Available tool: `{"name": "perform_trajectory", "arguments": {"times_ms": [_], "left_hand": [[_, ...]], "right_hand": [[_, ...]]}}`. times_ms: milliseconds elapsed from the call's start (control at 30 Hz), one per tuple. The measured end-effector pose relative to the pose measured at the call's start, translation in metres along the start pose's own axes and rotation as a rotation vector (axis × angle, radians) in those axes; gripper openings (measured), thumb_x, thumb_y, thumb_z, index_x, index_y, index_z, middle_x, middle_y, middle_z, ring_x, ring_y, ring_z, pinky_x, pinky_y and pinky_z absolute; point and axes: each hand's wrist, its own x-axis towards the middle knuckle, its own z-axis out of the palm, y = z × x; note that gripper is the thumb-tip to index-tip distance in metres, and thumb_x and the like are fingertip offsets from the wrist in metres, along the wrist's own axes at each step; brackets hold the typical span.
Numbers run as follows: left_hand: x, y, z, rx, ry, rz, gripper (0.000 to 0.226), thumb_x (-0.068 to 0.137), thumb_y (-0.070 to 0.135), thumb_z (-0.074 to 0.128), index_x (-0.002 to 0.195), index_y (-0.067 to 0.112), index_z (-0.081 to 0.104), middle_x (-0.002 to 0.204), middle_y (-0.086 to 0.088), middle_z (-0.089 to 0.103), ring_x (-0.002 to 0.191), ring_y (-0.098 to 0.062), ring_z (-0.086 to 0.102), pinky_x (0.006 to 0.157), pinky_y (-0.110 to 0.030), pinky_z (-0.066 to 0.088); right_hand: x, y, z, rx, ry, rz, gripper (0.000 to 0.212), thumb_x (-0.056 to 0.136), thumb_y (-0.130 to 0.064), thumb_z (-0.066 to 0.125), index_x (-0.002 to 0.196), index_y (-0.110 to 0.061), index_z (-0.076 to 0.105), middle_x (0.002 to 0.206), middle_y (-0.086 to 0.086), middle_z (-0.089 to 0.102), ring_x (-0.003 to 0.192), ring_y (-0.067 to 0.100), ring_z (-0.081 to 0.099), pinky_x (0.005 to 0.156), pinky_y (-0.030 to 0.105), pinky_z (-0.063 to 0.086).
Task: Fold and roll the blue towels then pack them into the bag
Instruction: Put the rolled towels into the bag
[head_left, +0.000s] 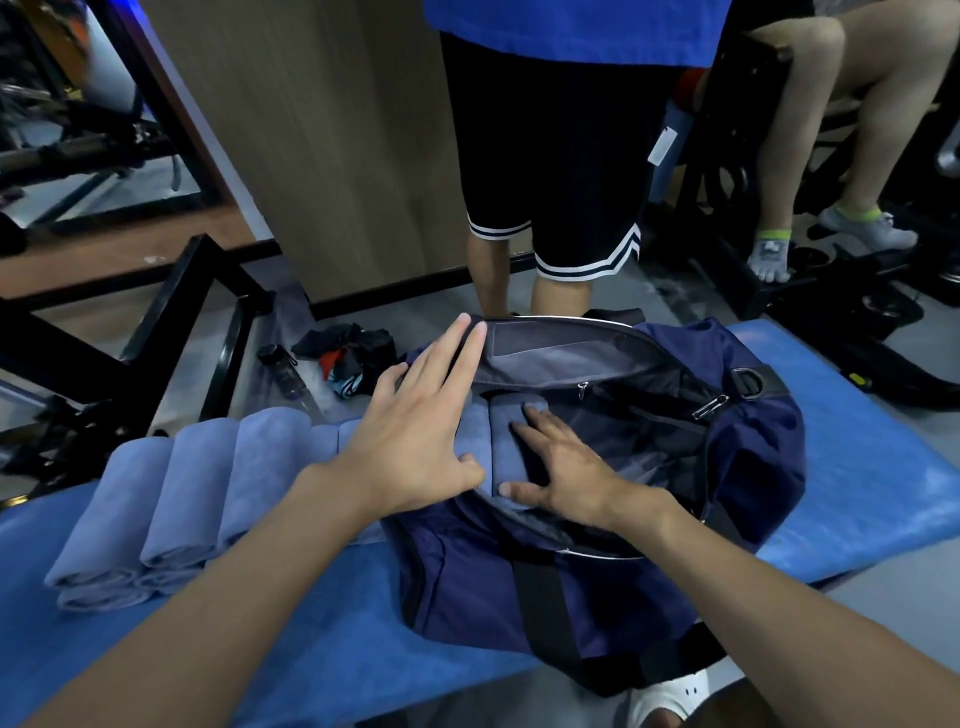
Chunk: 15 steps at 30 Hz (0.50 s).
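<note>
A navy duffel bag (753, 467) lies unzipped on a blue padded bench (872, 467). Inside it, at the left end, sit rolled blue towels (501, 441). My right hand (566, 475) lies flat on one of these rolls, fingers straight. My left hand (415, 431) hovers over the bag's left end with its fingers spread, fingertips near the far rim of the opening. Several more rolled blue towels (171, 504) lie side by side on the bench to the left of the bag, some stacked on others.
A person in black shorts (550, 156) stands just beyond the bag. Another person's legs (810, 130) are at the upper right on gym equipment. A dark bottle (283, 371) and a heap of clothes (348, 358) lie on the floor beyond the bench. Black metal frames stand at left.
</note>
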Motion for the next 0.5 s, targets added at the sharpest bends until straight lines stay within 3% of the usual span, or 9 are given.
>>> {"name": "perform_trajectory", "arguments": {"times_ms": [233, 500], "left_hand": [[-0.004, -0.006, 0.005, 0.010, -0.006, 0.016, 0.119, 0.070, 0.039, 0.061, 0.153, 0.030, -0.024, 0.161, 0.015, -0.027, 0.150, -0.012, 0.011, 0.120, -0.043, 0.017], [-0.008, -0.008, 0.008, 0.029, -0.013, 0.017, 0.115, 0.073, 0.041, 0.059, 0.154, 0.030, -0.022, 0.162, 0.012, -0.024, 0.150, -0.010, 0.011, 0.120, -0.044, 0.017]], "right_hand": [[-0.004, 0.004, 0.004, -0.204, -0.030, -0.058, 0.089, 0.088, -0.071, 0.043, 0.156, -0.029, 0.003, 0.162, -0.007, -0.015, 0.148, 0.011, -0.017, 0.120, 0.040, -0.002], [-0.011, -0.005, 0.001, -0.339, -0.039, -0.103, 0.083, 0.093, -0.068, 0.028, 0.156, -0.023, -0.002, 0.161, -0.009, -0.019, 0.146, 0.009, -0.021, 0.122, 0.040, -0.004]]}}
